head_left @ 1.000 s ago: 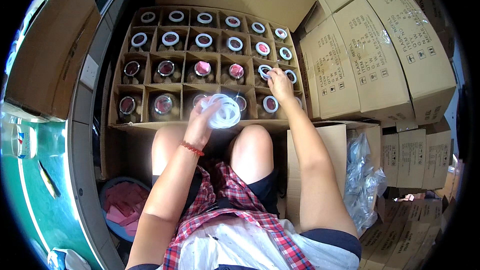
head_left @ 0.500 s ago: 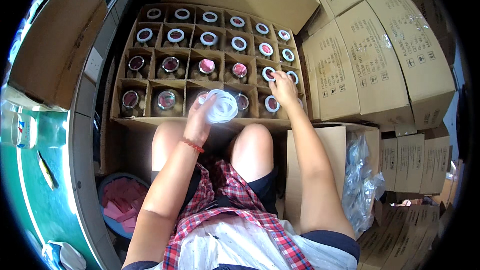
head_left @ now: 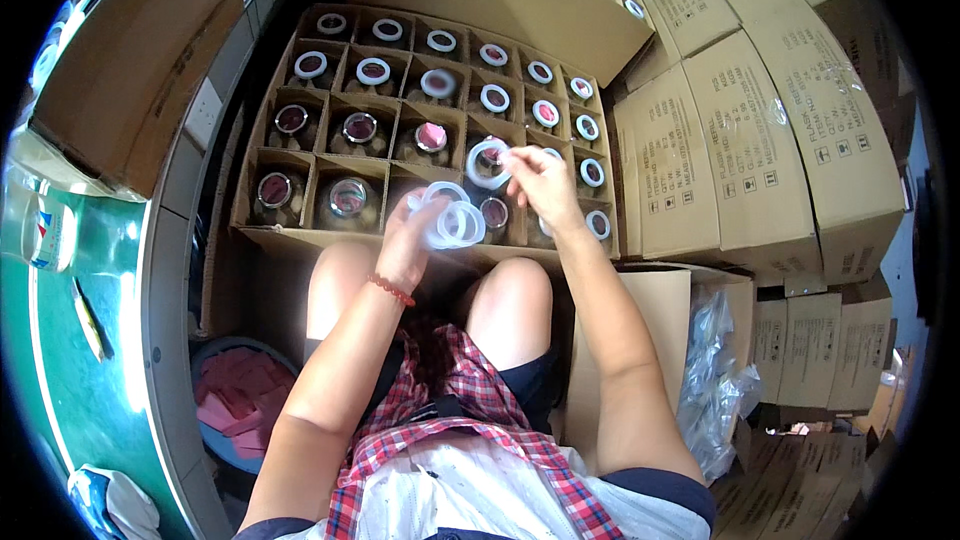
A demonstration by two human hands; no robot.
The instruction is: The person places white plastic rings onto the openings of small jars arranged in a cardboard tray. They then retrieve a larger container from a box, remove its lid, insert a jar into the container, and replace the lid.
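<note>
My left hand (head_left: 402, 238) is closed on several translucent white plastic rings (head_left: 458, 226), above the front row of a divided carton (head_left: 265, 236). My right hand (head_left: 546, 188) pinches a single white ring (head_left: 474, 173) by its edge, over a glass jar in the second row from the front. Each cell around my hands holds a clear jar. The back-row jars carry white rings (head_left: 373, 71) on their mouths, while some front-left jars (head_left: 347, 198) have bare rims. Folded pink paper (head_left: 431, 137) sticks up in one jar's mouth. My left hand partly hides the front jars.
Sealed cartons (head_left: 740, 130) are stacked on the right. Clear plastic bags (head_left: 715, 380) fill an open box by my right arm. On my left stand a blue tub (head_left: 215, 445) of pink paper pieces and a green table (head_left: 70, 380) with a slim yellow tool (head_left: 88, 322).
My right hand has moved left from the right-hand jars and now holds a ring apart from the others. The rings in my left hand have fanned out, and the view has shifted slightly.
</note>
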